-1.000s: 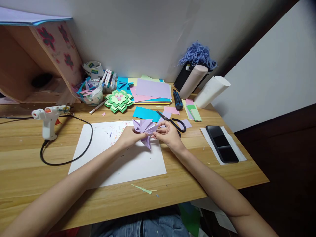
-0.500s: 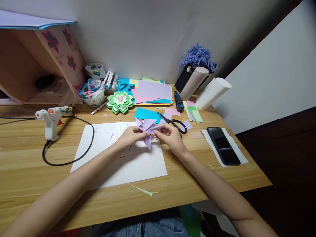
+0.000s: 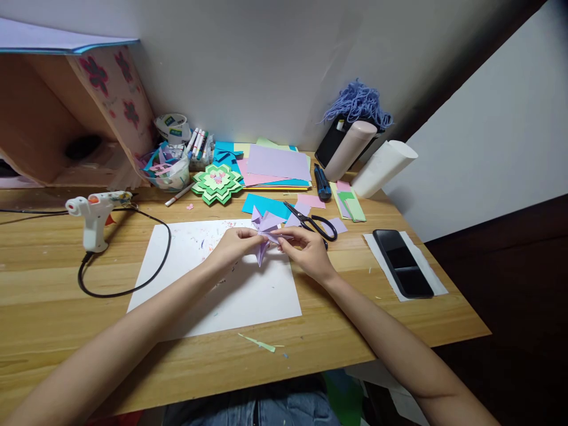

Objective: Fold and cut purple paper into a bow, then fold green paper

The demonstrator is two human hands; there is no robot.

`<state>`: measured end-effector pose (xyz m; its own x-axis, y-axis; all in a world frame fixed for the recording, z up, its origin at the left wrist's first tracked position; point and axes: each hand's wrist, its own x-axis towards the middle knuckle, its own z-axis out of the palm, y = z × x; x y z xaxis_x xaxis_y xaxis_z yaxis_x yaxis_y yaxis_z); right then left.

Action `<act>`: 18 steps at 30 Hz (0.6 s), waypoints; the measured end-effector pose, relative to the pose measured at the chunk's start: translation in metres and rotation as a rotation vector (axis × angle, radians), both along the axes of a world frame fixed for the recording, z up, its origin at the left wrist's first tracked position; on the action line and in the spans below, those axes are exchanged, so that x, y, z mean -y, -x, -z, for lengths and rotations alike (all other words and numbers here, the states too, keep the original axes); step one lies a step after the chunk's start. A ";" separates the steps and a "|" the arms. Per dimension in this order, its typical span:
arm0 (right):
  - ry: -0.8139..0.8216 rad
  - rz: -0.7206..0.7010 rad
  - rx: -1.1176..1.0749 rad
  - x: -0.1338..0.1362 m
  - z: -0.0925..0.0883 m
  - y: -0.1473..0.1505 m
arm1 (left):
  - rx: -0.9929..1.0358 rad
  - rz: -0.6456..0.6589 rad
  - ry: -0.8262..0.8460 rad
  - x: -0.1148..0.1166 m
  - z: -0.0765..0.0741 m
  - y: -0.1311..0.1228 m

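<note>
A folded lilac paper piece [image 3: 265,228] with several pointed flaps is held just above a white sheet [image 3: 248,290] on the wooden desk. My left hand [image 3: 235,245] pinches its left side with closed fingers. From the right, my right hand [image 3: 306,248] grips the other side, fingertips pressed on a flap. One pointed tip hangs down between the two hands.
Black scissors [image 3: 313,223] lie just behind my right hand. A glue gun [image 3: 95,213] with a black cord stands at the left. A green layered paper flower [image 3: 216,182], coloured paper stack [image 3: 273,165], phone [image 3: 403,262], marker cup, utility knife and rolled paper sit around.
The paper piece has been turned and drawn together: its flaps look narrower and the lower tip shorter. Both hands stayed on it, shifting only slightly.
</note>
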<state>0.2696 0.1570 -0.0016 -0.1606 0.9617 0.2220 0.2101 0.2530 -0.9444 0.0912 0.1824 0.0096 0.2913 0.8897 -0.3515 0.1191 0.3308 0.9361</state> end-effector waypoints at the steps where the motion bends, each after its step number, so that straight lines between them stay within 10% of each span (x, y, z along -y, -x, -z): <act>1: -0.037 0.004 0.032 0.001 0.000 0.000 | -0.010 0.006 0.006 -0.001 0.000 0.000; 18: -0.207 -0.002 0.156 0.005 -0.003 0.002 | 0.099 0.091 0.094 -0.002 -0.009 0.002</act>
